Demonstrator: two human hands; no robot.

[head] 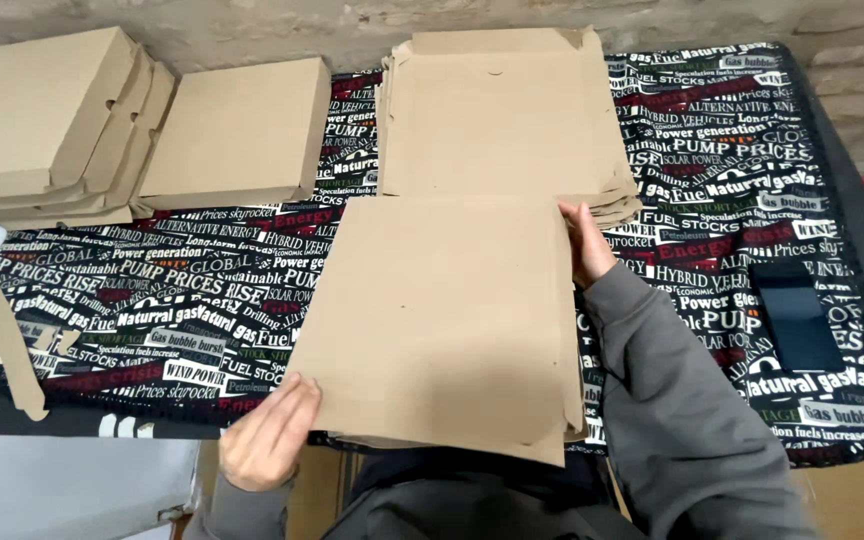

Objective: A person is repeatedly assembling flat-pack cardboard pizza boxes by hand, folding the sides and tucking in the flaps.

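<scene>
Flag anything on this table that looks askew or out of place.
The folded boxes at far left sit in a slumped, uneven stack, edges fanned out. A loose cardboard strip and small scraps lie on the cloth's left edge. Nothing looks spilled.

there is only one view, from a camera on the person's head. it looks steeply down and forward over the table (752,180) toward a stone wall (252,25) at the far edge. it is near: the person's own sleeves fill the bottom of the picture, and the table reaches almost from the left side to the right side. no second view shares the scene.
</scene>
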